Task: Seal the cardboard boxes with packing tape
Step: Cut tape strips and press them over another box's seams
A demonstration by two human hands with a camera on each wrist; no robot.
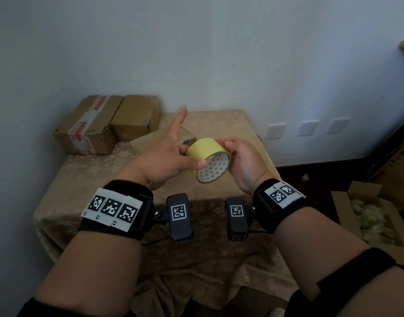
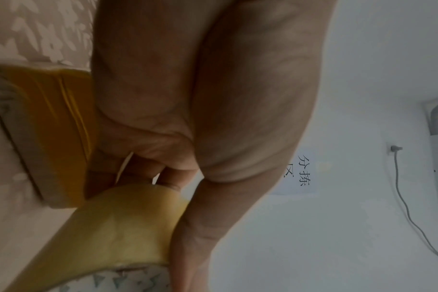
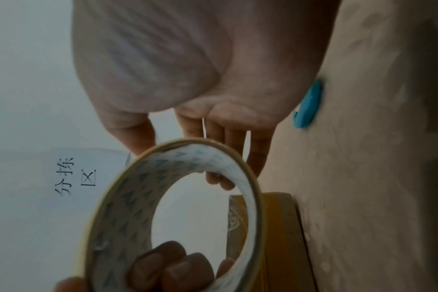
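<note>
Tape roll held in air over desk, just in front of small box. Step: prob finding tape end; next needs peeling it, pulling strip to box. Right hand grips roll w/ curled fingers; left hand pinches its edge, index out.

A table draped in beige patterned cloth is seen; three cardboard boxes (one red-taped) are set at its far-left corner, against the wall.
</note>
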